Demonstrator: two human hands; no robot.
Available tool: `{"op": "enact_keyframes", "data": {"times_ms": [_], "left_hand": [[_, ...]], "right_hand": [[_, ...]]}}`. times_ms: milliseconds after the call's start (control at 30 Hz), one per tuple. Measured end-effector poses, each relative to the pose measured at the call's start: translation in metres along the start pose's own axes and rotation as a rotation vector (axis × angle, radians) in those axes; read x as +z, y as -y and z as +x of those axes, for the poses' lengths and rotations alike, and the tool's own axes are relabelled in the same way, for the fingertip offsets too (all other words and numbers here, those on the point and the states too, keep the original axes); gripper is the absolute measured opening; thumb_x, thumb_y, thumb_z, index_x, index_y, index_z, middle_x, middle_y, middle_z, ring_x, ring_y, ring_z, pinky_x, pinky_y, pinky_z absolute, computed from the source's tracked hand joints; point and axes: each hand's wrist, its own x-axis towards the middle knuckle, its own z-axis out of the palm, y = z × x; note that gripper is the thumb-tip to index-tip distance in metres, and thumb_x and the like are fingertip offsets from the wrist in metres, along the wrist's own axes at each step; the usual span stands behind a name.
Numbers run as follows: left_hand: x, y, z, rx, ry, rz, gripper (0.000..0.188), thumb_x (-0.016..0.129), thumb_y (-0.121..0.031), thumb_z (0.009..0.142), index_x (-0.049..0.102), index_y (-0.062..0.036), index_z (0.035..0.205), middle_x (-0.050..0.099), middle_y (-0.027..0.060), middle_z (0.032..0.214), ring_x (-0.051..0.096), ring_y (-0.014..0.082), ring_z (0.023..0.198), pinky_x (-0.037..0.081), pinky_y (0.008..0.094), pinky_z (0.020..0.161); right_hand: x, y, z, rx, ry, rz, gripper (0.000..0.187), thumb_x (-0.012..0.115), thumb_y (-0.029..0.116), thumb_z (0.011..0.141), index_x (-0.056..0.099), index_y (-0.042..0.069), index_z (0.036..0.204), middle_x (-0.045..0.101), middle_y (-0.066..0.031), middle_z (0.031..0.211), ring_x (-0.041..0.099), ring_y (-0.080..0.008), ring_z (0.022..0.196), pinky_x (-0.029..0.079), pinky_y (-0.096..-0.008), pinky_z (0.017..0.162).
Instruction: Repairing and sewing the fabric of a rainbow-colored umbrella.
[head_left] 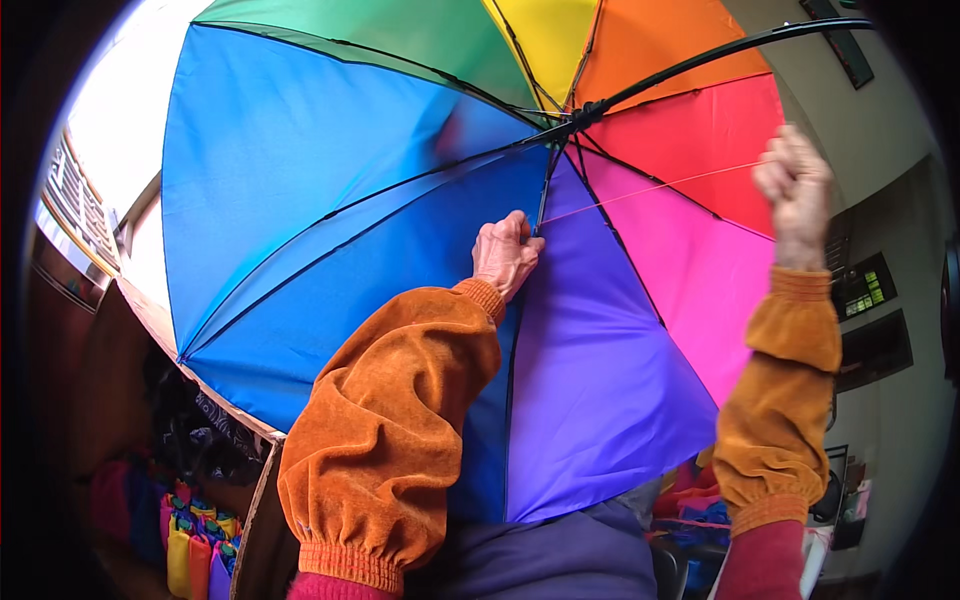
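An opened rainbow umbrella [620, 410] fills the middle of the view, its inner side, black ribs and black shaft [700, 68] facing me. My left hand [508, 254] is closed at a rib between the blue and purple panels, a little below the hub [580, 118]. A thin red thread [655, 187] runs taut from there up to my right hand [797, 180]. That hand is a closed fist, slightly blurred, in front of the red panel's outer edge, pinching the thread. Whether a needle is in either hand cannot be made out. Orange-brown sleeve covers are on both forearms.
Several folded colourful umbrellas [195, 550] stand in a container at the lower left, beside a wooden edge [262, 510]. A bright window lies at the upper left. Dark frames [873, 352] hang on the wall at right. More coloured fabric [690, 495] lies at the lower right.
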Motion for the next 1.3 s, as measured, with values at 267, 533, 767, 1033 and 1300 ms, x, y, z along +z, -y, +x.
{"op": "enact_keyframes", "data": {"times_ms": [267, 533, 767, 1033, 1300], "left_hand": [[-0.008, 0.001, 0.015, 0.366, 0.018, 0.014, 0.009, 0.057, -0.01, 0.073, 0.054, -0.0016, 0.071, 0.057, 0.0119, 0.059, 0.054, 0.03, 0.053, 0.045, 0.0361, 0.054], [-0.024, -0.011, 0.015, -0.496, 0.071, -0.654, 0.012, 0.059, -0.013, 0.079, 0.054, -0.0058, 0.07, 0.054, 0.0, 0.06, 0.04, 0.0034, 0.044, 0.029, 0.0183, 0.035], [-0.022, -0.009, 0.014, -0.478, 0.105, -0.6, 0.013, 0.059, -0.014, 0.078, 0.054, -0.0051, 0.069, 0.054, 0.001, 0.058, 0.041, 0.0042, 0.042, 0.03, 0.0193, 0.034], [-0.01, -0.003, 0.015, -0.296, 0.093, -0.435, 0.014, 0.06, -0.014, 0.076, 0.054, -0.004, 0.067, 0.053, 0.0013, 0.057, 0.041, 0.0048, 0.043, 0.031, 0.0196, 0.036], [-0.008, 0.001, 0.011, -0.29, 0.104, -0.461, 0.014, 0.059, -0.014, 0.076, 0.055, -0.0043, 0.068, 0.053, 0.0009, 0.057, 0.042, 0.0045, 0.045, 0.033, 0.0189, 0.037]], "right_hand": [[-0.01, -0.024, 0.011, -0.024, -0.397, -0.176, 0.012, 0.051, 0.012, 0.088, 0.05, 0.007, 0.077, 0.047, 0.0002, 0.061, 0.044, -0.0073, 0.045, 0.041, -0.0228, 0.038], [0.06, -0.19, -0.063, 0.081, 0.338, -0.855, 0.013, 0.054, 0.009, 0.079, 0.055, 0.0, 0.069, 0.054, -0.0118, 0.058, 0.056, -0.0231, 0.049, 0.045, -0.0338, 0.045], [0.075, -0.227, -0.066, -0.124, 0.446, -1.176, 0.006, 0.052, 0.001, 0.073, 0.054, -0.003, 0.069, 0.052, -0.0185, 0.061, 0.056, -0.0318, 0.057, 0.042, -0.038, 0.052], [0.08, -0.242, -0.078, -0.159, 0.217, -0.986, 0.009, 0.048, -0.005, 0.072, 0.054, -0.002, 0.078, 0.055, -0.0193, 0.065, 0.057, -0.0347, 0.061, 0.043, -0.0393, 0.053], [0.08, -0.242, -0.079, -0.232, 0.193, -0.773, 0.008, 0.048, -0.004, 0.076, 0.051, -0.001, 0.083, 0.057, -0.02, 0.069, 0.058, -0.0368, 0.064, 0.046, -0.04, 0.055]]}}
